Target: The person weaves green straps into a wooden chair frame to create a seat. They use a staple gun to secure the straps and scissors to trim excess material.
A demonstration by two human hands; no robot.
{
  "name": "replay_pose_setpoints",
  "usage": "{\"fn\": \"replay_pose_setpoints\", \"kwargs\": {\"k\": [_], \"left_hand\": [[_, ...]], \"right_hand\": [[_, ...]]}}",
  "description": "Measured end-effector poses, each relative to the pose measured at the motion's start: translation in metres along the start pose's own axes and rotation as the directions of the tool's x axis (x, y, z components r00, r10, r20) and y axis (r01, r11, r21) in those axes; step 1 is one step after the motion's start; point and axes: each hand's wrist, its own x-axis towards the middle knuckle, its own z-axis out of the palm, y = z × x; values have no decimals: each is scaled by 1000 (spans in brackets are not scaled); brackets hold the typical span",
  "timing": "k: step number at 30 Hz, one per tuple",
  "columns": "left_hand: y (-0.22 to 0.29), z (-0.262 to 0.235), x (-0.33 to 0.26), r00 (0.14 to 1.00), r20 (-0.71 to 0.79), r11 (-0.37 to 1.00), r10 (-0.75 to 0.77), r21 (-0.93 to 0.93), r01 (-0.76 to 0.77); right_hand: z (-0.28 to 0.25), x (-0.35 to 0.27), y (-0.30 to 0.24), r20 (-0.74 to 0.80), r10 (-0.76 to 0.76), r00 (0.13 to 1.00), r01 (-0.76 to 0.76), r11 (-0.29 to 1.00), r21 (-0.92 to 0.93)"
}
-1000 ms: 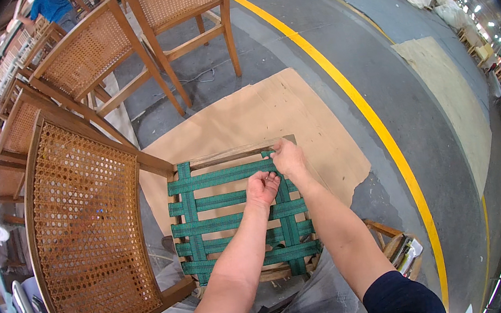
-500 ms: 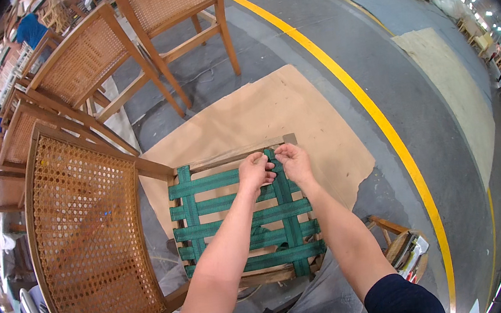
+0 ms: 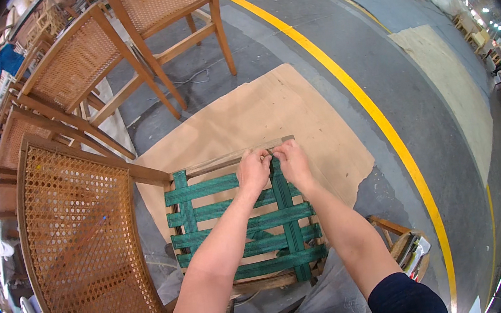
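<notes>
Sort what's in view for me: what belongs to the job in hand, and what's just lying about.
Likely in the job:
green straps
left hand and right hand, both at one strap's far end
wooden seat frame
attached cane back
brown sheet underneath, perhaps

Seemingly just about:
other cane chairs, far left
pale sheet, right

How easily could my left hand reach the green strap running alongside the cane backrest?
Probably quite easily, yes: nothing stands up between the left hand and that green strap, though its fingers are now at the farther strap.
</notes>
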Motion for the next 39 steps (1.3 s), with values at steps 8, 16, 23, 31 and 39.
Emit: {"fn": "replay_pose_setpoints", "kwargs": {"k": [8, 16, 23, 31, 39], "left_hand": [[-1, 7, 8, 979, -157, 983, 134, 142, -112], [-3, 26, -15, 932, -37, 887, 359, 324, -329], [-34, 29, -15, 922, 5, 800, 388, 494, -340], [-27, 43, -7, 929, 33, 841, 368, 415, -348], [-23, 22, -4, 929, 119, 862, 350, 348, -369]], "right_hand": [[12, 44, 1, 63, 100, 993, -90, 986, -142], [-25, 43, 28, -8, 240, 971, -236, 960, 148], [-293, -132, 48, -323, 620, 715, -501, 776, 382], [-408, -361, 94, -541, 778, 321, -945, 227, -234], [-355, -365, 110, -528, 811, 252, -963, 158, -217]]}}
